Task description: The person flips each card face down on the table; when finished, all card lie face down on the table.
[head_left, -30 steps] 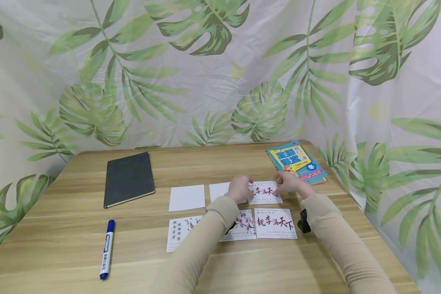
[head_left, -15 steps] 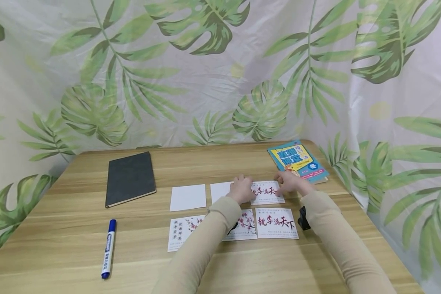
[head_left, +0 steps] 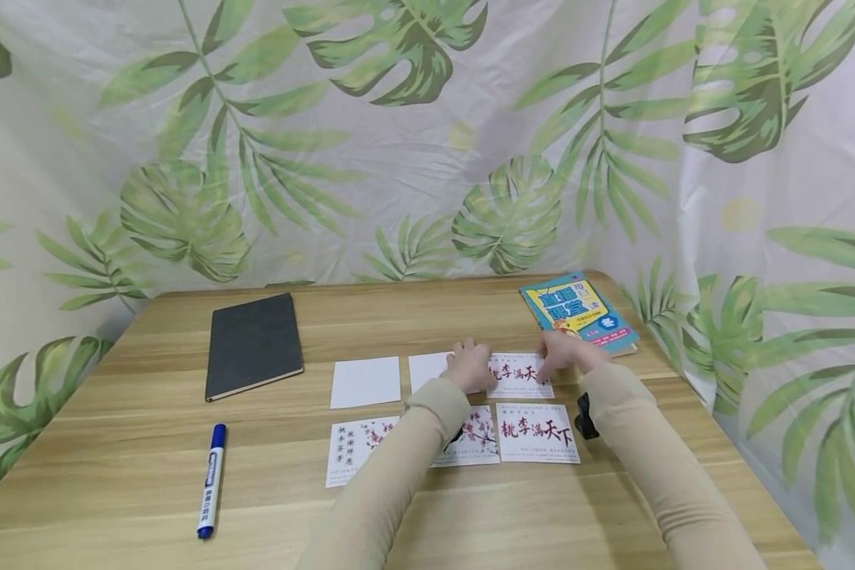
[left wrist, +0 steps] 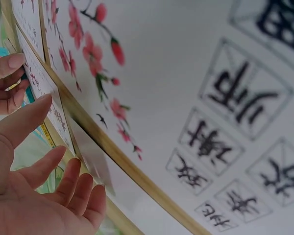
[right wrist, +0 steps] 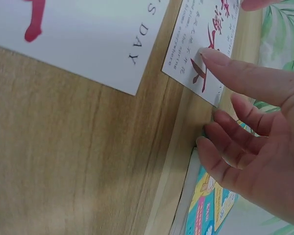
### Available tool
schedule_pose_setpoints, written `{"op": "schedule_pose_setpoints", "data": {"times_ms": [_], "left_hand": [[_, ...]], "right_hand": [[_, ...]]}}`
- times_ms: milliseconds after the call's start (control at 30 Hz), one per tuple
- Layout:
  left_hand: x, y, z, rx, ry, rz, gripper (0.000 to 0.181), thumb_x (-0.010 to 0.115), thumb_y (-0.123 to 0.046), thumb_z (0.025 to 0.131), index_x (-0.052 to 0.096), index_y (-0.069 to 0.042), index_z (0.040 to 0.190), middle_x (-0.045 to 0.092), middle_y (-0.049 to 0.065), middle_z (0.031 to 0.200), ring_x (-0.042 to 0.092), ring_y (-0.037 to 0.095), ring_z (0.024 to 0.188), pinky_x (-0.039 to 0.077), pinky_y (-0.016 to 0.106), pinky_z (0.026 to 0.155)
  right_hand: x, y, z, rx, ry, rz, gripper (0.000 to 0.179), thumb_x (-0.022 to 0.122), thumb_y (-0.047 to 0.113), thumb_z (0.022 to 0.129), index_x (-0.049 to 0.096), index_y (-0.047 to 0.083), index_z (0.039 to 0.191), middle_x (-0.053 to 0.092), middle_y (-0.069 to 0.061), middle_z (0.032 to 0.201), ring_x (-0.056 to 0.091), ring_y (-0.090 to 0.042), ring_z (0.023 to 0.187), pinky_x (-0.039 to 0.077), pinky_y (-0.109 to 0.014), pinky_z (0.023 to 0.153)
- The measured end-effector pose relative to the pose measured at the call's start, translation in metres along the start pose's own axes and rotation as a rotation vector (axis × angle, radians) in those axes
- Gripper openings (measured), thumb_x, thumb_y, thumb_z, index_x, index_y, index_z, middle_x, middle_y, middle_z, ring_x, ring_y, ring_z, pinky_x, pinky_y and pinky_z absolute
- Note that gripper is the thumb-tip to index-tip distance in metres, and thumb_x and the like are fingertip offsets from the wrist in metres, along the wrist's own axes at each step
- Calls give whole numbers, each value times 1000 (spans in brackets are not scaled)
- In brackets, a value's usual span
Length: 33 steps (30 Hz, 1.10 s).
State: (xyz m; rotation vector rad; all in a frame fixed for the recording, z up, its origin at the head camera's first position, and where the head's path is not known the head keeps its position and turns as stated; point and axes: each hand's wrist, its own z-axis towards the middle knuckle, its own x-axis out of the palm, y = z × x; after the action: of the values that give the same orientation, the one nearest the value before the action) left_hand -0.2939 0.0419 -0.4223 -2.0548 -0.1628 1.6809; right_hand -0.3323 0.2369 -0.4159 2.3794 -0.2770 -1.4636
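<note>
In the head view my left hand (head_left: 468, 366) and right hand (head_left: 568, 354) flank a back-row card with red lettering (head_left: 516, 375), lying flat. The left wrist view shows the left hand (left wrist: 44, 171) with its thumb at that card's edge and its fingers loosely bent. In the right wrist view the right hand's (right wrist: 264, 127) thumb tip touches the card's printed face (right wrist: 198, 54), while its fingers rest loosely past the edge. A matching card (head_left: 537, 434) lies in front. Beside it are two blossom cards, one (head_left: 473, 443) partly behind the left sleeve, another (head_left: 349, 453) further left.
Two blank white cards lie in the back row, one fully visible (head_left: 366, 382) and one (head_left: 425, 369) partly behind the left hand. A black notebook (head_left: 253, 347) and blue-capped marker (head_left: 211, 481) lie left. A colourful book (head_left: 577, 312) lies at the back right of the wooden table (head_left: 114, 443).
The back-row lettered card has shifted slightly right, then slightly toward the front, with both hands at its sides. The left hand has moved a little right. The other cards look unmoved.
</note>
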Motion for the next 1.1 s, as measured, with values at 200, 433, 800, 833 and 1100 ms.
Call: {"op": "schedule_pose_setpoints", "data": {"times_ms": [200, 433, 800, 833, 1100], "left_hand": [[-1, -1, 1, -1, 18, 23, 40, 74, -20, 76, 61, -9, 112, 47, 17, 126, 40, 33, 118, 36, 49, 98], [-1, -2, 2, -29, 58, 20, 36, 75, -20, 76, 61, -9, 108, 46, 16, 126, 38, 32, 118, 34, 48, 99], [1, -5, 2, -5, 32, -6, 58, 75, -15, 74, 55, -12, 128, 45, 17, 129, 37, 32, 121, 32, 48, 101], [2, -5, 2, -4, 30, -5, 57, 75, -14, 74, 55, -13, 127, 45, 16, 129, 37, 32, 121, 32, 48, 101], [0, -3, 2, 24, 34, -10, 51, 73, -12, 76, 58, -18, 124, 45, 16, 129, 36, 33, 124, 30, 49, 103]], "right_hand": [[-4, 2, -4, 6, 39, 43, 60, 79, 20, 74, 49, 8, 125, 53, -14, 120, 51, -29, 107, 44, -44, 93], [-4, 2, -4, 22, 70, 3, 56, 80, 24, 73, 50, 12, 118, 53, -12, 116, 51, -26, 100, 44, -38, 84], [-3, 0, -1, 84, 72, -45, 60, 83, 30, 69, 50, 10, 115, 56, -9, 110, 50, -26, 99, 45, -41, 86], [-3, 0, -2, 81, 73, -41, 61, 83, 29, 69, 50, 9, 117, 56, -9, 112, 50, -26, 100, 45, -42, 87], [-11, 2, -7, -20, 34, -9, 51, 78, 23, 75, 53, 3, 115, 56, -11, 108, 52, -23, 93, 46, -34, 80]]}}
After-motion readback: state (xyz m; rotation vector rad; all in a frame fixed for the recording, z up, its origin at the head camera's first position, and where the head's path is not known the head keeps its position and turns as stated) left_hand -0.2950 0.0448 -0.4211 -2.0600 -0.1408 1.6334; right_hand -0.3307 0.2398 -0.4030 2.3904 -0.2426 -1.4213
